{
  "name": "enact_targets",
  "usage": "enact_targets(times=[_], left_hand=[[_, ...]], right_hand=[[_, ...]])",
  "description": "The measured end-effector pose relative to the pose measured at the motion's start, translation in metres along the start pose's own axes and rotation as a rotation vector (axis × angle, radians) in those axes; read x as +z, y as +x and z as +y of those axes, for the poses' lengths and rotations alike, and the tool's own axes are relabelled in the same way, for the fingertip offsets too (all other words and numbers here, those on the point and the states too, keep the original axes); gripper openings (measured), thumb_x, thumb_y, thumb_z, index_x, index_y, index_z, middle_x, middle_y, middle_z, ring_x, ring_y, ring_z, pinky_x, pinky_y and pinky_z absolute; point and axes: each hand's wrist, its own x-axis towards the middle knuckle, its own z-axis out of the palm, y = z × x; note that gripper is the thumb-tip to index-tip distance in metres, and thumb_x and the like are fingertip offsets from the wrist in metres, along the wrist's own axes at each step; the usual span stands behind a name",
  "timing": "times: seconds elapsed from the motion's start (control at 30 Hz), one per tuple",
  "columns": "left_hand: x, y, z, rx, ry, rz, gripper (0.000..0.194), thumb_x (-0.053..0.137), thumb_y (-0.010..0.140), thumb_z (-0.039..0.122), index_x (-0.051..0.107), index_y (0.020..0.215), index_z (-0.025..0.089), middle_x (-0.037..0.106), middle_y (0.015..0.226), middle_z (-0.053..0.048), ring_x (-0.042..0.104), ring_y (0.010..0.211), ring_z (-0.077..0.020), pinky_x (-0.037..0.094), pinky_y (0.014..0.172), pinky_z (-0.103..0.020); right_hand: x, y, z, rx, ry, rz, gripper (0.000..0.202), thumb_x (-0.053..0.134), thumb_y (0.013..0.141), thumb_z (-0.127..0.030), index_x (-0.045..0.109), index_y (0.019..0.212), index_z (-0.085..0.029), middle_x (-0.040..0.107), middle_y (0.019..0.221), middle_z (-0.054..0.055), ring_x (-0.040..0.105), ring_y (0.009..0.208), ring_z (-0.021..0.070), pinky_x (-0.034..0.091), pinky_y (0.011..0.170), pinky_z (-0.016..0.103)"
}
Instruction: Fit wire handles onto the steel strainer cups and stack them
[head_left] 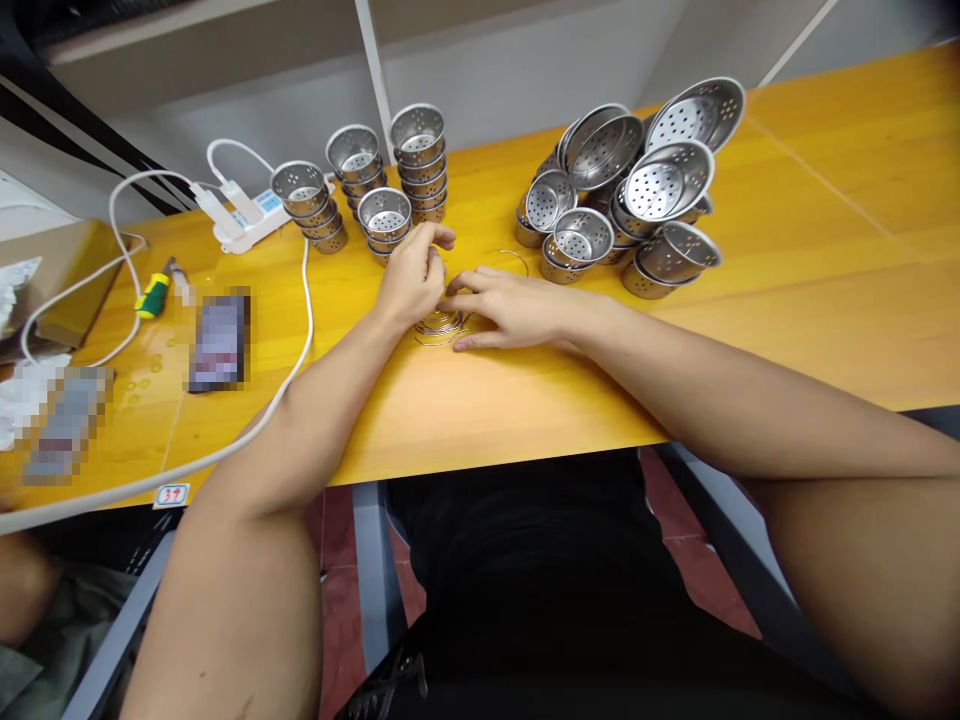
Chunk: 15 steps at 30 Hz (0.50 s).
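Observation:
Several thin metal wire rings (439,325) lie in a loose pile on the yellow table, partly hidden beneath my hands. My left hand (415,275) is at the pile's far left side, its fingers loosely bent and apart, with no held thing visible. From the right, my right hand (510,308) reaches over the rings with fingers and thumb spread; its fingertips are at the pile. A single curved wire (517,257) lies just beyond my right hand. Closest behind my left hand is a short stack of perforated metal cups (385,215).
More perforated cups (418,150) stand stacked at the back. A group of cups and wider perforated bowls (694,115) sits right of centre. Leftward are a power strip (251,220), a white cable (306,300), a green-yellow screwdriver (154,295) and a blurred phone-like object (219,343).

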Motion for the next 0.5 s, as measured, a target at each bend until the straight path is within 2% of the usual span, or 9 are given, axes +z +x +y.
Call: enact_targets(times=[0.13, 0.2, 0.3, 0.43, 0.5], left_hand=[[-0.007, 0.003, 0.003, 0.072, 0.071, 0.107, 0.027, 0.054, 0.112, 0.035, 0.066, 0.135, 0.029, 0.071, 0.148, -0.012, 0.069, 0.149, -0.0319, 0.055, 0.134, -0.058], [-0.011, 0.006, 0.004, 0.119, 0.149, 0.251, 0.034, 0.063, 0.11, 0.043, 0.06, 0.142, 0.033, 0.063, 0.157, -0.012, 0.06, 0.158, -0.0334, 0.048, 0.141, -0.063], [-0.013, 0.01, -0.006, 0.12, 0.237, 0.47, 0.055, 0.076, 0.104, 0.044, 0.048, 0.15, 0.035, 0.052, 0.168, -0.015, 0.05, 0.168, -0.0339, 0.041, 0.147, -0.065], [-0.013, 0.014, -0.044, -0.098, 0.185, 0.492, 0.081, 0.088, 0.098, 0.05, 0.039, 0.16, 0.033, 0.039, 0.184, -0.017, 0.031, 0.185, -0.0378, 0.03, 0.156, -0.064], [-0.013, 0.015, -0.065, -0.153, 0.159, 0.429, 0.082, 0.087, 0.1, 0.051, 0.039, 0.165, 0.033, 0.042, 0.185, -0.016, 0.02, 0.19, -0.036, 0.023, 0.159, -0.063]], right_hand=[[0.001, 0.006, 0.0, 0.036, -0.002, 0.008, 0.038, 0.066, 0.115, -0.043, 0.083, 0.136, -0.016, 0.071, 0.136, 0.021, 0.067, 0.124, 0.0372, 0.054, 0.112, 0.051], [0.0, 0.006, 0.002, 0.028, 0.006, 0.029, 0.032, 0.063, 0.114, -0.034, 0.083, 0.132, -0.016, 0.072, 0.134, 0.021, 0.068, 0.122, 0.036, 0.054, 0.11, 0.048], [0.001, 0.006, 0.005, 0.0, 0.004, 0.06, 0.03, 0.057, 0.115, -0.029, 0.083, 0.124, -0.018, 0.074, 0.128, 0.019, 0.068, 0.118, 0.0338, 0.053, 0.103, 0.044], [0.003, 0.005, 0.007, -0.021, -0.035, 0.106, 0.029, 0.053, 0.115, -0.027, 0.081, 0.118, -0.02, 0.074, 0.124, 0.017, 0.067, 0.114, 0.0311, 0.05, 0.098, 0.041], [0.004, 0.005, 0.007, -0.024, -0.053, 0.117, 0.028, 0.052, 0.115, -0.027, 0.08, 0.115, -0.02, 0.073, 0.122, 0.016, 0.066, 0.113, 0.0306, 0.049, 0.097, 0.04]])
